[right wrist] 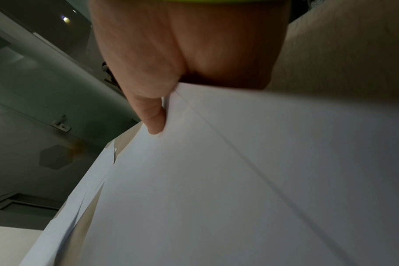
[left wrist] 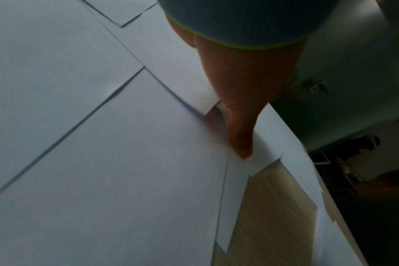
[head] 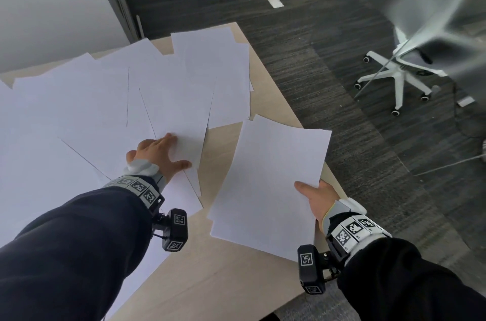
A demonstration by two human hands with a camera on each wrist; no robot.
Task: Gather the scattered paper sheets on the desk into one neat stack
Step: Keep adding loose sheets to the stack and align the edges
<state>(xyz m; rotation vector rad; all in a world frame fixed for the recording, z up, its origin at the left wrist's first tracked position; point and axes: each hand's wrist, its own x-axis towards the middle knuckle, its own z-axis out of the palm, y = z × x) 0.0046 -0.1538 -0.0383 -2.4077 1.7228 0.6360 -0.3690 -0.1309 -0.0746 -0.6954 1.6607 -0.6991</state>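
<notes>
Several white paper sheets (head: 110, 99) lie scattered and overlapping across the left and middle of the light wooden desk (head: 223, 278). My left hand (head: 160, 154) lies flat on one of them, fingers spread; in the left wrist view its thumb (left wrist: 240, 138) presses on the sheets (left wrist: 116, 162). My right hand (head: 315, 197) pinches the near right edge of a small gathered stack of sheets (head: 271, 186), thumb on top, held just above the desk's right edge. The right wrist view shows the thumb (right wrist: 155, 115) on that stack (right wrist: 228, 189).
The desk's right edge (head: 278, 89) runs diagonally, with dark carpet (head: 328, 31) beyond. A white office chair base on castors (head: 394, 81) stands on the floor at right. A white wall panel (head: 52, 4) rises behind the desk at left.
</notes>
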